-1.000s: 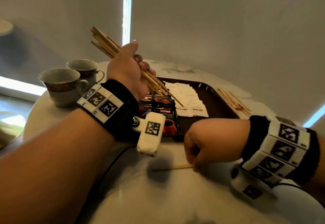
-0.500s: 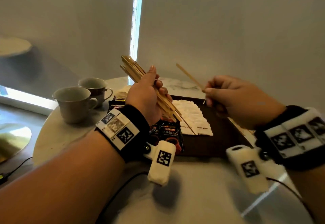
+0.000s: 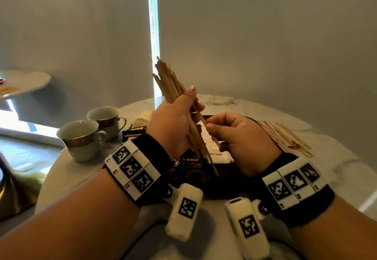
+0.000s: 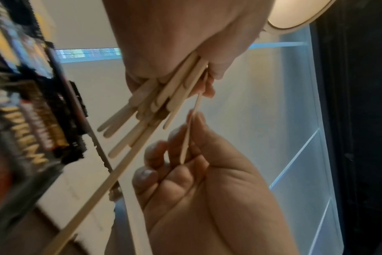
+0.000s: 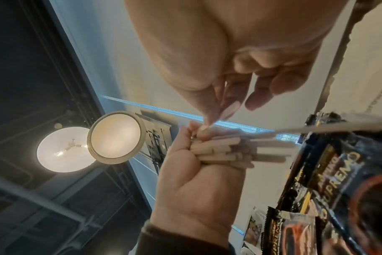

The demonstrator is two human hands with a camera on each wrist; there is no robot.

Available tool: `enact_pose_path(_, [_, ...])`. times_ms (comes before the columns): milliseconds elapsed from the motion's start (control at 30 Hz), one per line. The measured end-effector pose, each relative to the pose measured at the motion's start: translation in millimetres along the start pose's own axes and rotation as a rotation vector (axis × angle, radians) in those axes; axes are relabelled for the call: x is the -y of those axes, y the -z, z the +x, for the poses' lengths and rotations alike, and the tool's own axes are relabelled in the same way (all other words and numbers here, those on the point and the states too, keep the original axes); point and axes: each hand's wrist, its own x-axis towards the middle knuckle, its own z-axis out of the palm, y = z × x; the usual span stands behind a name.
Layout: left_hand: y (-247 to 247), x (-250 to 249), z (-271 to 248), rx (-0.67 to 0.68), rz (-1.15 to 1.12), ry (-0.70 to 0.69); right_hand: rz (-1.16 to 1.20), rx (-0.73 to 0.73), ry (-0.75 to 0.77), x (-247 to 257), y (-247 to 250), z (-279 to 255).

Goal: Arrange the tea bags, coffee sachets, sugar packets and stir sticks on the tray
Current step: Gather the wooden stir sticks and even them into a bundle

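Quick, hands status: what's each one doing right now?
Left hand: closed, gripping a bundle of wooden stir sticks.
Right hand: closed, pinching a single stir stick beside the bundle.

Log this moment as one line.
left hand: grips stick bundle | right hand: pinches single stick beside bundle | tray: sachets, sugar packets

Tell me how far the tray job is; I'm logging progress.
Done: coffee sachets and sugar packets lie on the tray. In hand: the left hand grips a bundle of sticks; the right hand pinches one stick at it. Left: the loose sticks on the table. Tea bags can't be confirmed.
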Motion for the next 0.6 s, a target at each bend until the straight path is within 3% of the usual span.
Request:
enact_pose_path(67, [-8,-6,6,-0.003,0.013,0.003,0.047,-0.018,-0.048,-1,3,2])
enact_pose_path(200, [-24,-16,12,-0.014,-0.032,0.0,0.163,0.088,-0.117,0,9,5])
enact_pose_path(433, [-24,-5,7,-0.101,-0.378,0.043,-0.092,0.123,-0.017,-2,12,2])
enact_pose_path(600, [-10,-5,6,-0.163,-0.449,0.072,0.12,0.191,-0.142,-5,11,6])
